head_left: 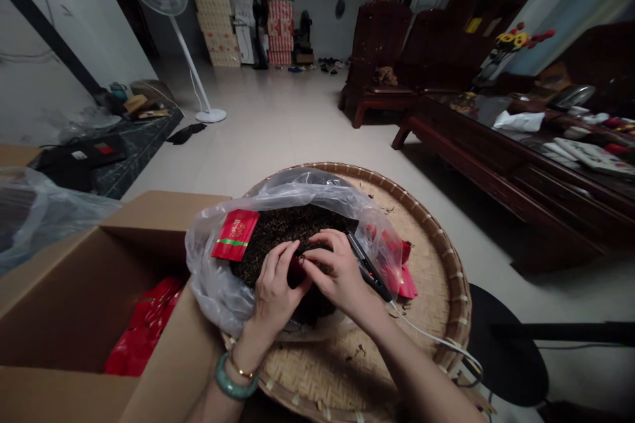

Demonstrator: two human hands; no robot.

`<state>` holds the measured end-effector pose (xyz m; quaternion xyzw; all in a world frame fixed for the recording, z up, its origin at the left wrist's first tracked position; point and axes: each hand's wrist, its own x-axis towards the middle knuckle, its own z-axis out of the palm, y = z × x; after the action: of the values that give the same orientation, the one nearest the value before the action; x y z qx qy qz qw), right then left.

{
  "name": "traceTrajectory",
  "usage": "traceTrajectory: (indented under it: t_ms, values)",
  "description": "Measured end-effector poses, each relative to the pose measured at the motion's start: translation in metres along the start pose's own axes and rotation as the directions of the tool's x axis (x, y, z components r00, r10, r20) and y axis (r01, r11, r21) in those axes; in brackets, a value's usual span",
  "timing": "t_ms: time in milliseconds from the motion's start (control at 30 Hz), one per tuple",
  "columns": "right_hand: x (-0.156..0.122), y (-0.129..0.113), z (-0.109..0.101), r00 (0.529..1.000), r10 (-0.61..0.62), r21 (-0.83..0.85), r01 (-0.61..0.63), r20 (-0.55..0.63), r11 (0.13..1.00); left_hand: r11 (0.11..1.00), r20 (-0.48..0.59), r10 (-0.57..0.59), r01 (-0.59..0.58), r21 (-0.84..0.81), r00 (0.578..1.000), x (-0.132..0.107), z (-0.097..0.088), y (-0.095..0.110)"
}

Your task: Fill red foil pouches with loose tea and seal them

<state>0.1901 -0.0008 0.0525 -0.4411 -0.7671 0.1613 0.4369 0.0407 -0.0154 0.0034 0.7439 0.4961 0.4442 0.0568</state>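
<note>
My left hand [276, 283] is closed around a small dark red packet [296, 271], mostly hidden by the fingers. Close beside it, my right hand [338, 269] pinches thumb and forefinger over the packet's top, with a dark bit of dried tea leaf at the tips. Both hands are above a clear plastic bag [211, 291] full of loose dark tea leaves [282, 219]. Several flat red packets [236, 235] lie stacked on the tea at the left. A black clamp-like device [368, 267] with a white cord rests by my right wrist.
The bag sits on a round woven bamboo tray [421, 238] with scattered leaf bits. More red packets [407, 283] lie at its right. An open cardboard box [163, 225] holding red packets [146, 324] stands at the left. A wooden table [496, 165] and a white fan [211, 115] stand farther off.
</note>
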Motion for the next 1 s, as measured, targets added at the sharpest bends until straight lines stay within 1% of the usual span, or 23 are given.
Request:
traceTrajectory:
  t_ms: [67, 100, 167, 267, 367, 500, 567, 633, 733, 833, 933, 1000]
  values:
    - [0.002, 0.0, -0.002, 0.998, 0.058, 0.001, -0.058, -0.007, 0.998, 1.0, 0.002, 0.0, 0.0, 0.007, 1.0, 0.0, -0.001, 0.0]
    - [0.003, -0.001, -0.004, 0.997, 0.079, -0.016, -0.079, 0.013, 0.997, 1.0, 0.003, 0.001, -0.001, 0.013, 1.0, 0.0, 0.0, 0.0]
    - [0.005, -0.003, -0.008, 0.99, 0.105, -0.079, -0.098, 0.093, 0.992, 1.0, 0.0, 0.008, -0.008, 0.026, 1.0, 0.0, 0.0, 0.0]
    - [0.008, -0.008, -0.013, 0.969, 0.14, -0.198, -0.099, 0.204, 0.975, 0.999, -0.012, 0.02, -0.019, 0.042, 1.0, -0.001, 0.002, 0.0]
    - [0.008, -0.012, -0.016, 0.962, 0.152, -0.268, -0.088, 0.228, 0.959, 0.999, -0.018, 0.024, -0.023, 0.044, 1.0, -0.002, 0.002, -0.001]
    - [0.002, -0.013, -0.013, 0.959, 0.104, -0.279, -0.027, 0.265, 0.96, 0.999, -0.003, 0.033, -0.033, 0.023, 0.999, -0.004, 0.002, -0.004]
    - [0.0, -0.013, -0.01, 0.942, 0.111, -0.299, -0.012, 0.317, 0.954, 0.999, 0.007, 0.039, -0.039, -0.013, 0.999, -0.005, 0.002, -0.004]
    - [-0.001, -0.011, -0.006, 0.917, 0.14, -0.323, -0.014, 0.372, 0.946, 0.997, 0.04, 0.025, -0.023, -0.068, 0.999, -0.006, 0.0, -0.004]
    - [0.001, -0.007, -0.004, 0.892, 0.144, -0.309, -0.006, 0.427, 0.951, 0.983, 0.143, -0.018, 0.044, -0.18, 0.989, -0.003, -0.005, -0.005]
    - [0.005, -0.004, -0.009, 0.902, 0.096, -0.264, 0.021, 0.422, 0.964, 0.958, 0.218, -0.022, 0.083, -0.275, 0.976, 0.004, -0.013, -0.01]
    - [0.008, -0.004, -0.019, 0.912, 0.048, -0.223, 0.049, 0.407, 0.974, 0.937, 0.24, 0.004, 0.08, -0.339, 0.971, 0.013, -0.016, -0.017]
    - [0.01, -0.005, -0.026, 0.903, 0.052, -0.239, 0.057, 0.425, 0.969, 0.914, 0.239, -0.003, 0.099, -0.393, 0.971, 0.017, -0.015, -0.02]
